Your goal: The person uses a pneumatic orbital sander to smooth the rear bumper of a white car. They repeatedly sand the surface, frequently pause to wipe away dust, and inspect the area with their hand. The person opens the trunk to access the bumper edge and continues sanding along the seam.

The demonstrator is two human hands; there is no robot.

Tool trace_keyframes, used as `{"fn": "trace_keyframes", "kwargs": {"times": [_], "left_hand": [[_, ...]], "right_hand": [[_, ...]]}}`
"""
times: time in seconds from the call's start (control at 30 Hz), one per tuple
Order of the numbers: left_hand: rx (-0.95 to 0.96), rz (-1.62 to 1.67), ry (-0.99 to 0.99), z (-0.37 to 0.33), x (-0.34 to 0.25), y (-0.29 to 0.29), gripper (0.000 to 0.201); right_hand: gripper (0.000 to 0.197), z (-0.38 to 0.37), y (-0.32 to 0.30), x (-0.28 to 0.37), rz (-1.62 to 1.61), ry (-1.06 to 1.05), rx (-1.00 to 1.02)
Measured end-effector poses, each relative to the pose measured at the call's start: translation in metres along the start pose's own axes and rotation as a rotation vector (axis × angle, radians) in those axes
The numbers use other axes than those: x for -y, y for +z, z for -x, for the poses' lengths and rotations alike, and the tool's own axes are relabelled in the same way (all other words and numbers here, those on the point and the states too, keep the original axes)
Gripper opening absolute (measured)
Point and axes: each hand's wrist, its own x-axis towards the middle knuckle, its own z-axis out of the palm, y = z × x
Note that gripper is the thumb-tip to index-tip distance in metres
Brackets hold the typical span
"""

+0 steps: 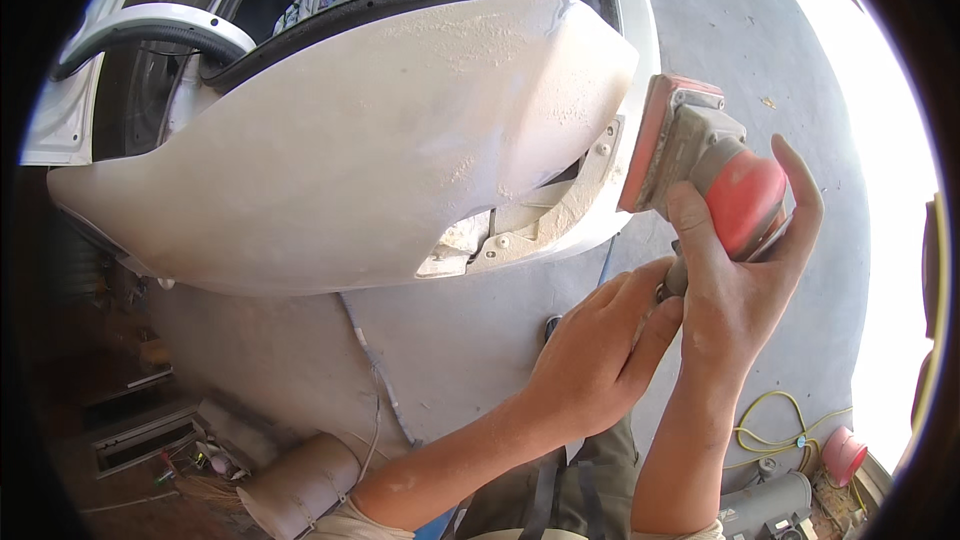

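Observation:
A power sander (742, 195) with a red rounded top, a grey body and a flat rectangular pad is held up to the right of a car's rear fender panel (350, 150). My right hand (735, 290) is wrapped round its red top, thumb on the near side and fingers on the far side. Just below, my left hand (610, 345) grips the sander's rear handle end, which is mostly hidden in its fingers. The pad faces left, toward the panel, and stands apart from it. Pale dust and rough patches cover the panel's surface.
A light opening with a bracket (505, 240) sits at the panel's near right corner. A hose (375, 365) runs across the grey floor. Bottom left lies a brown cylinder (300, 488) among clutter. A yellow hose (770, 405), a grey tank (770, 508) and a red reel (843, 457) are lower right.

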Motion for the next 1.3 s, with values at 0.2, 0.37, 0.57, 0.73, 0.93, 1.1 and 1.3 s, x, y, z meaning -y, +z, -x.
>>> {"fn": "trace_keyframes", "kwargs": {"times": [0.2,0.37,0.57,0.73,0.93,1.1,1.3], "left_hand": [[-0.065,-1.209,0.573,0.016,-0.011,-0.081,0.051],[0.048,-1.797,0.757,-0.061,-0.042,-0.130,0.061],[0.212,-2.037,0.968,-0.029,-0.035,-0.186,0.066],[0.284,-2.146,0.782,0.043,-0.016,-0.242,0.074],[0.082,-1.962,0.762,-0.004,-0.033,-0.189,0.067],[0.363,-1.810,0.469,-0.070,-0.037,-0.065,0.070],[0.487,-1.807,0.448,-0.067,-0.050,-0.006,0.075]], "right_hand": [[0.070,0.038,-0.082,-0.096,0.219,0.174,0.093],[0.069,0.093,-0.144,-0.174,0.281,0.222,0.243],[0.068,0.120,-0.183,-0.212,0.215,0.208,0.378],[0.067,0.114,-0.225,-0.248,0.124,0.173,0.434],[0.071,0.114,-0.254,-0.291,0.131,0.285,0.365],[0.071,0.108,-0.262,-0.298,0.125,0.284,0.403],[0.062,0.088,-0.272,-0.291,0.024,0.258,0.512]]}}
